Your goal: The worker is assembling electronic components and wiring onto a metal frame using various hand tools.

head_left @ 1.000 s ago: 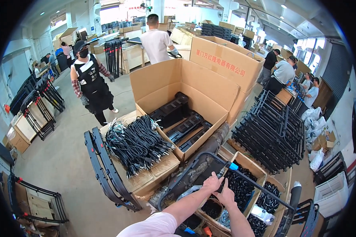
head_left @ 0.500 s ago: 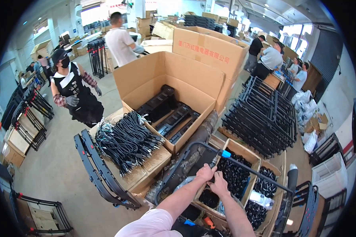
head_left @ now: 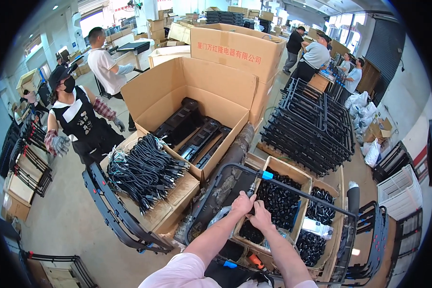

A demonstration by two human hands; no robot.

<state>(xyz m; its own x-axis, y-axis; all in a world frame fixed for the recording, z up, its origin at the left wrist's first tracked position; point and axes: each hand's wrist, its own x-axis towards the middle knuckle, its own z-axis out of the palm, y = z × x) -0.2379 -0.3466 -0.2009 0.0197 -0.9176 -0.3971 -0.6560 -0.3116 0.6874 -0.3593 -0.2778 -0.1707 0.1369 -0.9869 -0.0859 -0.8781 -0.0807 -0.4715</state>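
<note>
My left hand [head_left: 243, 203] is closed around a short dark rod-like piece [head_left: 251, 188] with a greyish end, just below the blue clip [head_left: 267, 175] on a black tubular frame [head_left: 302, 194]. Right beside it is my right hand [head_left: 261, 215], its fingers curled in at the lower end of the same spot; what they pinch is hidden. The frame lies across open boxes in front of me. Under it, a cardboard box [head_left: 306, 188] holds many small black parts [head_left: 278, 197]. An orange-handled tool [head_left: 256, 261] lies close to my body.
To the left, bundled black cables [head_left: 144, 168] top a carton, with curved black rails [head_left: 117, 211] leaning on it. A large open carton [head_left: 216, 89] holds long black housings. Black frames [head_left: 307, 129] are stacked at right. A masked co-worker [head_left: 84, 113] stands at left.
The view has shifted, so the cartons sit further left and higher. The masked co-worker's arms have moved outward, and the person behind has turned. My hands stay together by the rod-like piece.
</note>
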